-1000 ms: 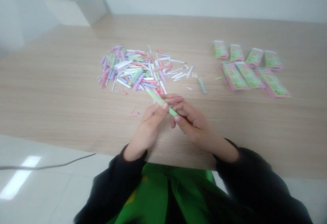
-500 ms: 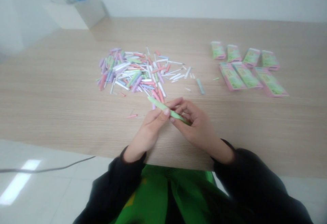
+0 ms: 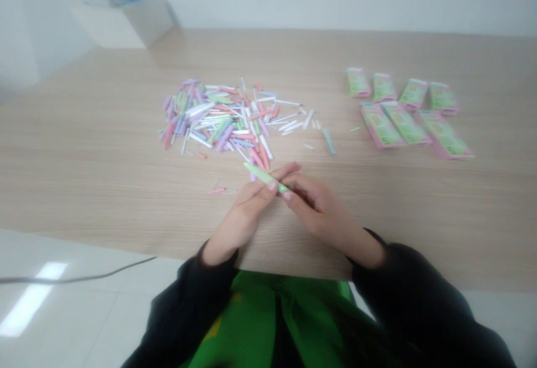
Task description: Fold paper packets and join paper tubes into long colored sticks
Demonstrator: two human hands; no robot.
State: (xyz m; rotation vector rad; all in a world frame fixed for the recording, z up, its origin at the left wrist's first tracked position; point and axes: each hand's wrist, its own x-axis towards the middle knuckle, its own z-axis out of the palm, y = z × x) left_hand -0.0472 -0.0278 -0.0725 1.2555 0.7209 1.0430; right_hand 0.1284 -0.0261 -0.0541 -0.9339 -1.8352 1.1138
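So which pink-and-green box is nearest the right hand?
The leftmost box of the front three; the other six lie behind it or farther right.

It's a pale green stick point(image 3: 262, 175), slim and pen-like, slanting forward and left, its tapered far end out in plain view! The near end sits pinched between left hand point(image 3: 248, 203) and right hand point(image 3: 315, 204), partly hidden by fingers.

Green garment point(image 3: 251, 323) in front, creased. Yellow patch point(image 3: 213, 328) on its left side, close by the left sleeve point(image 3: 180, 306); shape unclear. Dark strip point(image 3: 282, 334) down the garment's middle. Flanking the garment: left sleeve, right sleeve point(image 3: 423, 295), both black, long, loose, plain-looking. Left hand point(image 3: 248, 206), right hand point(image 3: 321, 206) bare, beyond the garment's upper edge.
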